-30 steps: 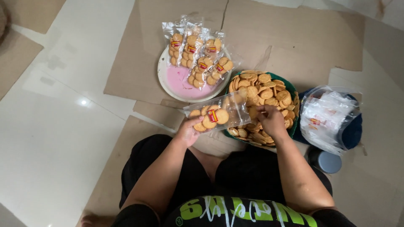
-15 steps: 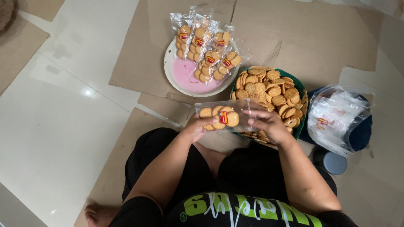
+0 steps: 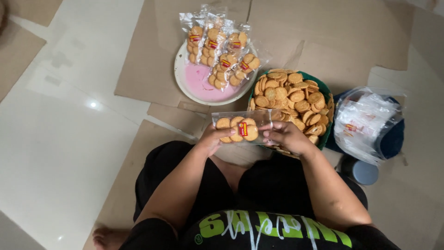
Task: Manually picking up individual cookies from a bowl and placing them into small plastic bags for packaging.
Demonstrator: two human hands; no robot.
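— While both hands are up over the lap, what are they holding?

— One clear plastic packet of round biscuits (image 3: 240, 128), held level between them. The left hand (image 3: 212, 139) has its fingers closed on the filled end; the right hand (image 3: 286, 135) pinches the empty, open end with closed fingers.

— Where is that packet, taking the green basket as the mark?

— Just at the near-left edge of the green basket (image 3: 327, 134), partly overlapping its rim. The basket is heaped with loose round biscuits (image 3: 292, 97).

— And what else lies around the basket?

— Up and to its left, touching or almost touching it, sits a round plate with a pink middle (image 3: 203, 83), carrying several filled packets (image 3: 221, 51). To the basket's right is a bundle of empty clear bags (image 3: 367, 122) on a dark blue container (image 3: 393, 139). Everything rests on flattened brown cardboard (image 3: 148, 60) spread over the pale tiled floor (image 3: 60, 134).
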